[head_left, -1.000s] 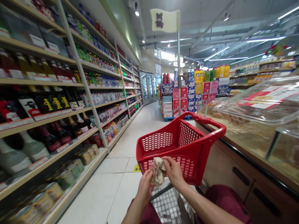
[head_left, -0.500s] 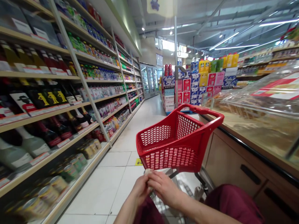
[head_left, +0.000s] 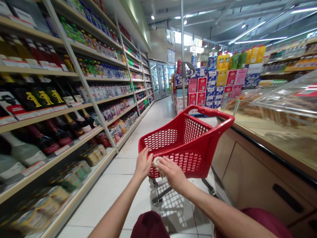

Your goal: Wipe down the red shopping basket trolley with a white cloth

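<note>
A red plastic shopping cart [head_left: 198, 148] with perforated basket walls stands in front of me, its handle on the far side. At its near left corner is my left hand [head_left: 143, 165], with fingers over the rim and the thumb on the outside. My right hand [head_left: 173, 173] is closed on a crumpled whitish cloth [head_left: 157, 161] against the near basket wall. Part of the cloth is hidden under the fingers. Below the basket, the wheels [head_left: 157, 200] rest on the floor.
Tall shelves [head_left: 99, 105] of bottles and cans line the left side. A wooden counter [head_left: 257, 168] with clear food covers flanks the cart on the right. Stacked drink boxes [head_left: 198, 89] stand behind it, and glass-door coolers [head_left: 159, 79] are farther back. Pale tiles [head_left: 111, 191] cover the floor.
My hands were together below the basket; they have moved up and forward and parted. The left hand has reached the cart's corner, and the whitish cloth now shows at the right hand.
</note>
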A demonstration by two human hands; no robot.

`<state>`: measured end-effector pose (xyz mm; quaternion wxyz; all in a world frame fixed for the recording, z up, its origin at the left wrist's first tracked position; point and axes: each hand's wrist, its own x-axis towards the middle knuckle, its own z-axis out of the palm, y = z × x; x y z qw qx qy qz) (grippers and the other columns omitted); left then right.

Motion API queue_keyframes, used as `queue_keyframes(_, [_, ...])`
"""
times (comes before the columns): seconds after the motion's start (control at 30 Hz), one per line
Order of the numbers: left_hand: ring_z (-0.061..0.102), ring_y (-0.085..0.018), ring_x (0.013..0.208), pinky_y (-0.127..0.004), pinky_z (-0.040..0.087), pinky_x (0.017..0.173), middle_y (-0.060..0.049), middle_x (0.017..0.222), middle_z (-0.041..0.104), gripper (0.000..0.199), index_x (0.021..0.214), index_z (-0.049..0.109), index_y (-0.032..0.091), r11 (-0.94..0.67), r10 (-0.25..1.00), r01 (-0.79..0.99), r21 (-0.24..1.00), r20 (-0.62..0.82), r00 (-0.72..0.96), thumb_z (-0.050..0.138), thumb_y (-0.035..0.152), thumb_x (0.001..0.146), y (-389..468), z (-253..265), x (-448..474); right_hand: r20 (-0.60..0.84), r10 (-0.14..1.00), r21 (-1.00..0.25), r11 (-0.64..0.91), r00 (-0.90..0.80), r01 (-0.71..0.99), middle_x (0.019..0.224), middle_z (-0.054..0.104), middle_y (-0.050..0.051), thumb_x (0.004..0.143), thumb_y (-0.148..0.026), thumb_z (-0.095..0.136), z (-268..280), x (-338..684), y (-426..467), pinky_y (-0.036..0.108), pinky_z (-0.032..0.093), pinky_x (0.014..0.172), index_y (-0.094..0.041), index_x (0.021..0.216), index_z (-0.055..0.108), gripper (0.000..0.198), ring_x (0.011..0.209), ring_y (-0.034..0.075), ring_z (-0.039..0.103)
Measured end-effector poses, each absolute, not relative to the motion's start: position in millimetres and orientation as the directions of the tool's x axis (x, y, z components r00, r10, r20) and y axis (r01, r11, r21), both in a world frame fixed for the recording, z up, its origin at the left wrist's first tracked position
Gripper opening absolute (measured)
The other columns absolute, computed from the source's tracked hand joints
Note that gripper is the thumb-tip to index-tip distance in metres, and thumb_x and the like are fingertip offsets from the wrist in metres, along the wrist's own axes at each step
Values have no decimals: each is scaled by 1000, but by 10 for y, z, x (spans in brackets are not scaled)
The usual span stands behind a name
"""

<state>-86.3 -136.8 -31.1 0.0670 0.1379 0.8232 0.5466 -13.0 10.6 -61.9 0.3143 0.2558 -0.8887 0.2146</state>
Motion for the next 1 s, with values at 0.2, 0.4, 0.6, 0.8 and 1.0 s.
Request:
queue_keyframes(0.2, [53, -20, 106, -36, 37, 95, -5, 102, 65, 42, 93, 62, 18, 424, 265, 228, 876, 121, -957, 32, 41, 77, -1544, -437, -1301, 789, -418, 85, 801, -451, -593, 126, 50, 3, 87, -20, 39, -625, -943, -142, 42, 27, 103, -22, 116, 51, 31, 125, 20, 30])
queue_keyframes(0.4, [59, -23, 93, -38, 42, 90, -8, 92, 68, 61, 93, 63, 11, 339, 238, 127, 932, 46, -970, 28, 57, 75, -1619, -552, -1369, 646, -498, 56, 787, -579, -614, 113, 59, 4, 86, -19, 45, -1468, -799, -105, 38, 33, 99, -21, 105, 58, 23, 119, 18, 39])
queue_keyframes(0.6, [59, -23, 93, -40, 37, 93, -6, 91, 68, 61, 92, 65, 13, 336, 228, 116, 935, 39, -973, 29, 59, 75, -1603, -564, -1301, 728, -360, -11, 844, -583, -536, 115, 59, 2, 87, -15, 39, -1423, -479, 187, 39, 32, 98, -23, 106, 58, 28, 120, 18, 39])
queue_keyframes(0.8, [59, -23, 91, -40, 39, 90, -6, 84, 69, 58, 86, 66, 15, 388, 203, 192, 901, 120, -972, 26, 56, 77, -1524, -597, -1128, 826, -285, 17, 875, -486, -483, 114, 59, 3, 88, -18, 40, -1127, -533, 282, 41, 27, 101, -21, 103, 59, 25, 122, 19, 35])
queue_keyframes(1.0, [61, -24, 85, -39, 45, 80, -5, 77, 69, 57, 78, 66, 17, 475, 135, 203, 856, 157, -978, 26, 57, 76, -1527, -593, -978, 791, -357, 34, 837, -497, -546, 111, 61, 0, 87, -18, 41, -1329, -157, 426, 37, 30, 101, -22, 100, 60, 23, 120, 16, 39])
